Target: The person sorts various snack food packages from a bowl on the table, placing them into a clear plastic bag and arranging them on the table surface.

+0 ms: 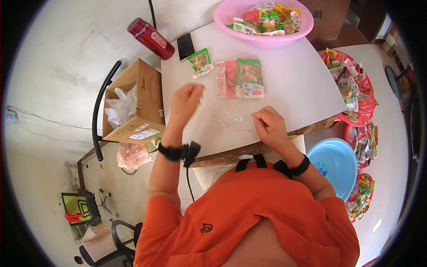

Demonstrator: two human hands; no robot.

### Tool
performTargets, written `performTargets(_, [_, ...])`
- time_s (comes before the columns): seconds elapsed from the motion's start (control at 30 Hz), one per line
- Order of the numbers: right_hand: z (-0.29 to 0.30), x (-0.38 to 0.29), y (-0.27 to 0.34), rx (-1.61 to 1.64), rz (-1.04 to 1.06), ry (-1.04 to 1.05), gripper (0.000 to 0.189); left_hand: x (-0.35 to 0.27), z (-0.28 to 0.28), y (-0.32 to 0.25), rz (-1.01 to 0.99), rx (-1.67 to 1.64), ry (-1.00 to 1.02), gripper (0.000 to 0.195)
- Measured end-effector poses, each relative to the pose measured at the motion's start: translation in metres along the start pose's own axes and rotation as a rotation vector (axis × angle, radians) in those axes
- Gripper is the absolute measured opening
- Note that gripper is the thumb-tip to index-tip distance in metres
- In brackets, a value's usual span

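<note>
A clear plastic bag (230, 116) with a red line along its near edge lies flat on the white table (293, 83). Two sealed food packets are at its far part, a red and white one (225, 78) partly overlapped by a green-edged one (249, 78); they appear to be inside the bag. My right hand (269, 126) has its fingers curled at the bag's right edge and seems to pinch it. Left of the bag, my left hand (187, 103) is slightly blurred, fingers drawn together, nothing visible in them. Another green-edged packet (200, 62) lies beyond it.
A pink basin (230, 31) of packets stands at the table's far end. Near it are a phone (185, 46) and a red flask (151, 38). At left sits a cardboard box (150, 90) holding plastic bags. On the right are red baskets (365, 110) of packets and a blue basin (333, 160).
</note>
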State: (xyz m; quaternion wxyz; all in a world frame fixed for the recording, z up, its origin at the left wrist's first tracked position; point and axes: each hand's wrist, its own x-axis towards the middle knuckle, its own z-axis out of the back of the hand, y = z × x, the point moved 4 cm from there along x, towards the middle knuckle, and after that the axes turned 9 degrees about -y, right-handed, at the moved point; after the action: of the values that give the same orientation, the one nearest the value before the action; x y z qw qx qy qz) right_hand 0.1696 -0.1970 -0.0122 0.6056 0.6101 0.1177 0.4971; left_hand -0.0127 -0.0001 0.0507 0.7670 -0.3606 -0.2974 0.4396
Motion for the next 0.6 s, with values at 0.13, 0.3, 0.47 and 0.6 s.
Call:
performTargets(0.13, [-0.004, 0.001, 0.004, -0.010, 0.039, 0.044, 0.009, 0.073, 0.006, 0.054, -0.327, 0.503, -0.367, 0.047])
performTargets(0.3, [-0.001, 0.002, 0.001, -0.019, 0.037, 0.040, 0.009, 0.113, -0.029, 0.057, 0.152, 0.687, -0.173, 0.073])
performTargets(0.47, [0.000, 0.003, 0.004, -0.025, 0.056, 0.032, 0.009, 0.116, -0.040, 0.061, 0.094, 0.817, -0.192, 0.067])
performTargets(0.6, [-0.002, 0.002, 0.005, -0.060, 0.056, 0.046, 0.008, 0.109, -0.028, 0.064, 0.062, 0.434, -0.302, 0.049])
